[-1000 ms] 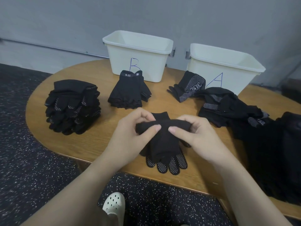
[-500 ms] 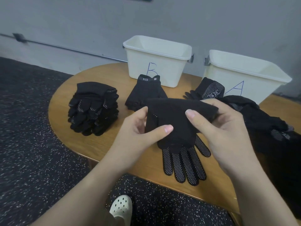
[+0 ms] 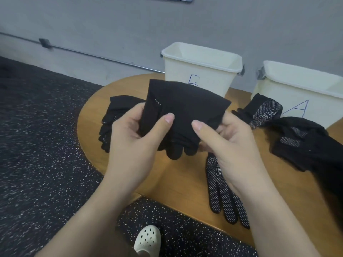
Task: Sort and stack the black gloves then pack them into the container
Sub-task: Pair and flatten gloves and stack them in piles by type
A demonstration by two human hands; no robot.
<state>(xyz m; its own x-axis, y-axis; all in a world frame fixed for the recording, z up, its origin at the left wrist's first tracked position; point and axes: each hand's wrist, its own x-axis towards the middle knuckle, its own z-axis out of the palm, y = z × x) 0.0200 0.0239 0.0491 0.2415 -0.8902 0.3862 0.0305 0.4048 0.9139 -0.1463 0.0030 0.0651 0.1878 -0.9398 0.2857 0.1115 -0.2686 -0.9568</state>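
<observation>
Both hands, left hand [image 3: 130, 134] and right hand [image 3: 228, 140], pinch a folded black glove [image 3: 183, 112] with thumbs on top, above the round wooden table [image 3: 178, 179]. Bin B [image 3: 200, 71] and bin A [image 3: 304, 93] stand at the grey wall [image 3: 167, 21], over a dark speckled floor [image 3: 40, 145].

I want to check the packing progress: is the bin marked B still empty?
Cannot tell fully. Only the upper inner walls of the bin marked B show, bare and white; its bottom is hidden behind the front wall, and no glove sticks out.
</observation>
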